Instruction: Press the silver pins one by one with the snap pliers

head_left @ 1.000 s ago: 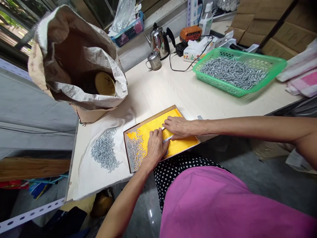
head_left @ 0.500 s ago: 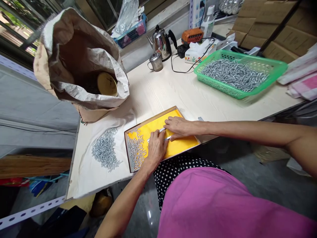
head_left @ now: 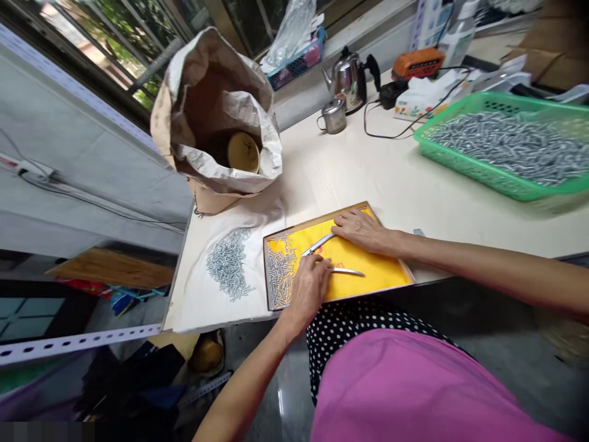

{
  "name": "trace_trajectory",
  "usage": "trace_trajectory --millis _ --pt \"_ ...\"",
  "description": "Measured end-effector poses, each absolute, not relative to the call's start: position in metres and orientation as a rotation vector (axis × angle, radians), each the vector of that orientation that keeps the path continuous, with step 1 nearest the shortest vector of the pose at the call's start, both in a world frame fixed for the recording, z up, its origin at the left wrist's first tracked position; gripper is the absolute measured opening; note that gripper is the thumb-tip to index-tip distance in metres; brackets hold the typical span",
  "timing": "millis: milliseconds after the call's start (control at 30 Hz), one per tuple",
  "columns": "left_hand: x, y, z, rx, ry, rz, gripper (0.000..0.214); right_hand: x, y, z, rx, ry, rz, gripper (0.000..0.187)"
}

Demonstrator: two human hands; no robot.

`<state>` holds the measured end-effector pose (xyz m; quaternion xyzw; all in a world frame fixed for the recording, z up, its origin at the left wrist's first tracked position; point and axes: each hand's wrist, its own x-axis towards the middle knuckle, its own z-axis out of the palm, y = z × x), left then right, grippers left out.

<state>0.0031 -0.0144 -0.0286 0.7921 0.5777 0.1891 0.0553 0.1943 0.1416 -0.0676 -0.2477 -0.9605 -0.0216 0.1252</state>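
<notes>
A shallow tray with a yellow lining lies at the table's near edge, small metal pins heaped at its left end. Over the lining is a silver two-armed tool, its slim curved arms spread apart; its exact kind is unclear. My left hand is closed on the lower arm, whose tip sticks out to the right. The fingers of my right hand close on the far end of the upper arm. Left of the tray, more pins lie piled on a white cloth.
A large open paper sack with a yellow scoop-like container inside stands behind the pile. A green basket of metal pins sits on the right. Farther back are a metal cup, a kettle and a black cable.
The view has swung left, so the tray and sack appear farther right. My right hand has moved away from my left, and the tool's arms now show spread wide.
</notes>
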Motion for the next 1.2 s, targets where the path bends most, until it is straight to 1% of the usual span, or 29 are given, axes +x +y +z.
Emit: trace_trajectory --millis 67,100,200,333,467,633,733,800,900,967,1033,1133,1200 --pt "-0.033 -0.010 -0.022 2.331 2.053 0.647 0.025 0.196 0.137 -0.071 -0.735 -2.779 -0.089 0.017" --pt "-0.056 -0.008 -0.018 2.262 2.239 0.608 0.025 0.196 0.134 -0.072 -0.744 -2.767 -0.095 0.017" --pt "-0.123 0.000 -0.010 2.027 2.658 0.267 0.027 0.197 0.128 -0.073 -0.768 -2.733 -0.116 0.020" --pt "-0.173 0.011 -0.010 1.786 2.827 -0.102 0.031 0.194 0.123 -0.074 -0.773 -2.713 -0.186 0.022" --pt "-0.180 0.023 -0.017 1.661 2.848 -0.191 0.026 0.193 0.122 -0.076 -0.770 -2.694 -0.210 0.019" --pt "-0.186 0.030 -0.013 1.660 2.808 -0.104 0.020 0.192 0.122 -0.076 -0.767 -2.689 -0.209 0.019" --pt "-0.182 0.024 -0.002 1.692 2.771 -0.027 0.020 0.191 0.124 -0.076 -0.773 -2.696 -0.202 0.019" --pt "-0.165 0.014 0.004 1.730 2.660 0.062 0.020 0.191 0.126 -0.075 -0.773 -2.705 -0.151 0.020" --pt "-0.118 -0.008 0.006 1.874 2.342 0.176 0.018 0.192 0.131 -0.073 -0.787 -2.731 -0.040 0.018" --pt "-0.085 -0.025 0.004 2.050 2.189 0.089 0.020 0.193 0.133 -0.072 -0.811 -2.753 -0.014 0.018" --pt "-0.059 -0.036 0.001 2.158 2.131 -0.102 0.021 0.193 0.133 -0.071 -0.831 -2.765 -0.002 0.020" --pt "-0.042 -0.041 -0.003 2.207 2.142 -0.372 0.020 0.193 0.132 -0.069 -0.850 -2.767 0.017 0.022" --pt "-0.040 -0.039 -0.003 2.254 2.115 -0.447 0.020 0.192 0.132 -0.068 -0.852 -2.768 0.031 0.022"
